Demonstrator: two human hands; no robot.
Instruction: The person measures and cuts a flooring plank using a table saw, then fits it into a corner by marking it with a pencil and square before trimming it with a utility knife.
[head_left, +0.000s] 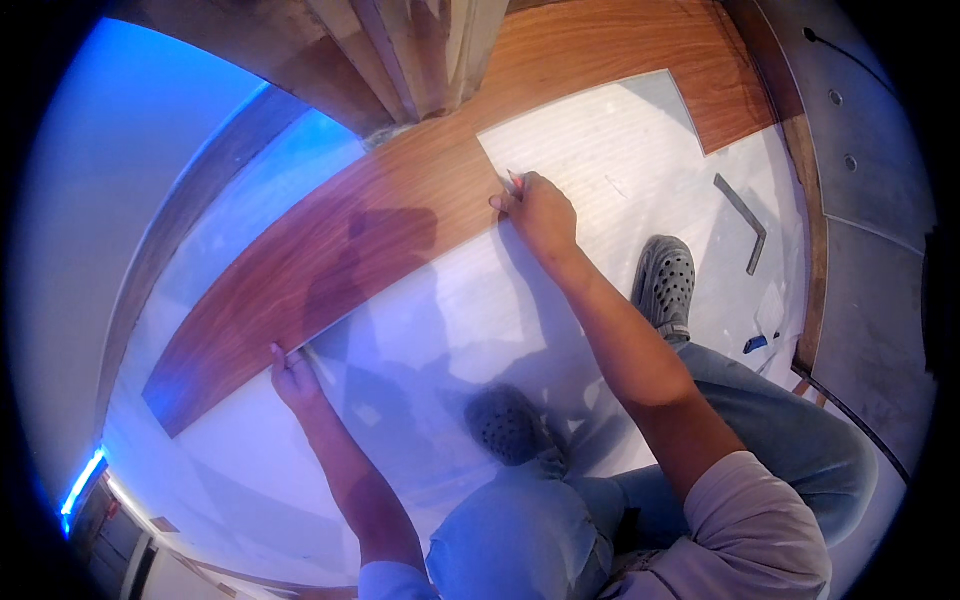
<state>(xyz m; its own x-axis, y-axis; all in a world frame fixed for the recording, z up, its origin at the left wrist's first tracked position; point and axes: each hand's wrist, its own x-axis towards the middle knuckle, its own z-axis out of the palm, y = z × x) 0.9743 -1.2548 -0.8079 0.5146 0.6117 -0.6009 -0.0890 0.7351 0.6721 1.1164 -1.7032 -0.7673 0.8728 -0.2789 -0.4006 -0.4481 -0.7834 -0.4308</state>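
Note:
A long brown wood-look plank (330, 270) lies slantwise over the white sheet on the floor. At its near edge, toward the left end, my left hand (295, 380) is closed, the thumb side against the plank's edge. My right hand (542, 215) is closed round a small slim tool (516, 182), red in part, beside the inner corner where the planks meet the white area. Most of that tool is hidden in my fingers, so its kind is unclear. My right thumb points along the plank's near edge.
More wood-look flooring (590, 45) runs along the far side, past a wooden post base (400, 60). A dark angled metal bar (742, 222) and a small blue object (755, 344) lie on the right. My grey clogs (664, 285) stand on the white underlay (620, 150).

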